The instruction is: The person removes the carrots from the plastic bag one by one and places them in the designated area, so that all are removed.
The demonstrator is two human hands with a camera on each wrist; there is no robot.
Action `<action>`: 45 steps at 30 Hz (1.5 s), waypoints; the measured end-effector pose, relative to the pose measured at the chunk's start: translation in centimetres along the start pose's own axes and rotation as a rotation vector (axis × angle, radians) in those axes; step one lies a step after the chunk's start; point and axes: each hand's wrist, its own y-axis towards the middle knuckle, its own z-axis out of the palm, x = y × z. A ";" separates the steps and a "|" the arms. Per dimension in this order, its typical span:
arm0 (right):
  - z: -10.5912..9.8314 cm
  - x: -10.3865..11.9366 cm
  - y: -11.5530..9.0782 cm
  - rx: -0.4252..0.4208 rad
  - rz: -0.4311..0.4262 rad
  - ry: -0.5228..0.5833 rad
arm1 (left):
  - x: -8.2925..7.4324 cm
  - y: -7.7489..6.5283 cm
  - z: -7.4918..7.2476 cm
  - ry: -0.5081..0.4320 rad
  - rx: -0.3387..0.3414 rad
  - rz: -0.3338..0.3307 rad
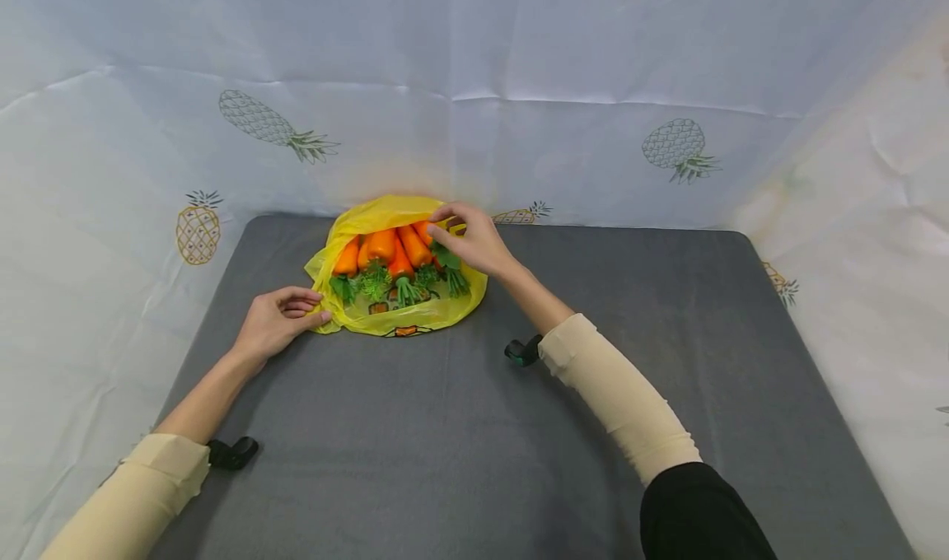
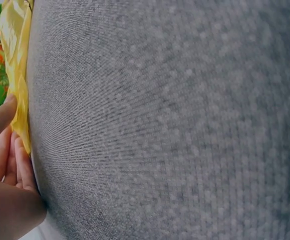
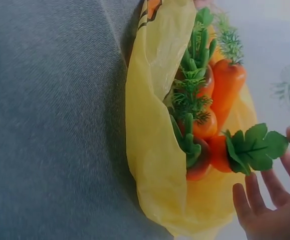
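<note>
Yellow plastic makes up the bag (image 1: 393, 207) we have before us, lying toward eleven o'clock on the grey table (image 1: 445, 428), close to its far edge. Its mouth gapes toward us, and we see orange carrots (image 1: 381, 245) heaped inside, their leafy green tops (image 1: 376, 280) pointing to about six o'clock. Dark-outlined orange print shows on the bag's near side.

Our left hand (image 1: 278, 321) is at the bag's eight o'clock, thumb and bent fingers pinching a fold of its rim. Our right hand (image 1: 478, 239) hovers at its two o'clock, loosely curved and well parted, with nothing in its grasp. From the right wrist, we find those fingers just beside a broad green leaf (image 3: 257, 147); whether they touch it, we cannot tell.

Beige sleeve covers (image 1: 615, 403) wrap our forearms, with black cloth above the right one. Beyond the table, from nine o'clock round through twelve to three, we have white cloth (image 1: 556, 33) printed with pineapples.
</note>
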 end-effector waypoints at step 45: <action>-0.1 1.5 -3.2 -0.204 -0.041 -0.103 | 0.1 0.0 -0.1 0.014 0.020 0.005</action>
